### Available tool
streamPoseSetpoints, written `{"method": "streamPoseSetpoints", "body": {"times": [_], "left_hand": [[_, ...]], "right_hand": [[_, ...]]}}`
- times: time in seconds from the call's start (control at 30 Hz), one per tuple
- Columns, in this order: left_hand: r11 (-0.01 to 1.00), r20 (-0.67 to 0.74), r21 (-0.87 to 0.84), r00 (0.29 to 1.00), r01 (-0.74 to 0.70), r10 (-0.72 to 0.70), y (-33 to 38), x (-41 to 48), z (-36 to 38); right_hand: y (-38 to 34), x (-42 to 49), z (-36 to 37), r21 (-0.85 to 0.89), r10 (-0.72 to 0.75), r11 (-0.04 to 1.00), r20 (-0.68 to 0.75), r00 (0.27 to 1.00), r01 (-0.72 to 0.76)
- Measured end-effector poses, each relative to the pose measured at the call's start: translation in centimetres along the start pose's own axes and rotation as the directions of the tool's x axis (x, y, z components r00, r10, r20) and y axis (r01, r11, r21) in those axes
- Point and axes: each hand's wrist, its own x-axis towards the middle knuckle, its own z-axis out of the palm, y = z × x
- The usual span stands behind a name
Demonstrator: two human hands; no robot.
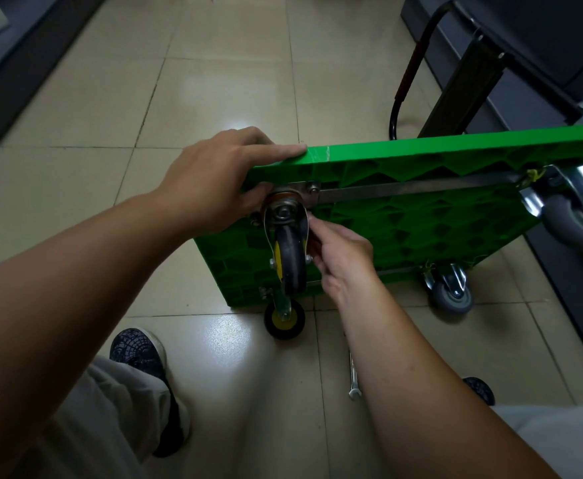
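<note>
Fingers [312,225] of your right hand [342,257] pinched on the caster [292,257] mount, frame centre | left hand [214,181] clamps tipped cart [421,216] by top edge, 10 o'clock | risk: grip slackens, cart falls, swivelling caster nips you.

Dim scene, overhead glare on floor tiles [234,127], wide-angle edge distortion.

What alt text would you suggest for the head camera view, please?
A person's left hand holds the top edge of a green trolley deck tipped on its side, while the right hand pinches the metal bracket of a black-and-yellow castor on its underside. A wrench lies on the tiled floor by the right forearm.
</note>
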Motion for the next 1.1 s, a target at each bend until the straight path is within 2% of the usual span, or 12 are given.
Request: {"method": "streamPoseSetpoints", "body": {"times": [0.1, 0.23, 0.57, 0.7, 0.77, 0.83, 0.9, 0.97, 1.0, 1.07, 1.1], "left_hand": [[1.0, -0.007, 0.0, 1.0, -0.003, 0.003, 0.0, 0.0, 0.0], [1.0, -0.005, -0.006, 1.0, -0.003, 0.003, 0.1, 0.0, 0.0], [1.0, -0.008, -0.005, 1.0, -0.008, 0.008, 0.1, -0.1, 0.0], [1.0, -0.008, 0.022, 1.0, -0.018, 0.019, 0.1, -0.4, 0.1], [0.998, -0.016, 0.048, 0.999, -0.031, 0.032, 0.0, -0.3, 0.2], [0.997, -0.025, 0.069, 0.999, -0.045, 0.047, -0.1, -0.4, 0.3], [0.994, -0.033, 0.089, 0.998, -0.057, 0.06, -0.2, -0.5, 0.4], [0.991, -0.035, 0.118, 0.997, -0.066, 0.071, -0.4, -0.6, 0.6], [0.989, -0.037, 0.131, 0.997, -0.063, 0.068, -0.4, -0.7, 0.7], [0.987, -0.038, 0.15, 0.997, -0.053, 0.06, -0.4, -0.8, 0.8], [0.987, -0.037, 0.154, 0.998, -0.051, 0.057, -0.4, -0.8, 0.9]], "right_hand": [[0.0, 0.0, 0.0, 0.017, 0.028, 0.999, 0.012, 1.0, -0.028], [-0.2, -0.1, -0.2, 0.051, 0.081, 0.995, 0.11, 0.991, -0.087], [0.3, 1.0, -1.5, 0.093, 0.115, 0.986, 0.249, 0.962, -0.142], [4.0, 3.4, -4.7, 0.031, 0.155, 0.987, 0.03, 0.987, -0.156], [7.0, 4.8, -6.3, -0.08, 0.175, 0.98, -0.065, 0.982, -0.18], [10.4, 6.1, -8.3, -0.279, 0.118, 0.947, -0.161, 0.98, -0.16], [14.1, 7.0, -10.9, -0.532, 0.024, 0.838, -0.193, 0.981, -0.125], [17.6, 7.5, -13.8, -0.759, -0.03, 0.64, -0.18, 0.983, -0.119], [19.4, 7.7, -15.3, -0.852, -0.05, 0.509, -0.172, 0.984, -0.123], [22.3, 7.6, -17.7, -0.939, -0.052, 0.303, -0.187, 0.981, -0.163], [23.4, 7.4, -18.6, -0.949, -0.045, 0.257, -0.203, 0.978, -0.185]]}}
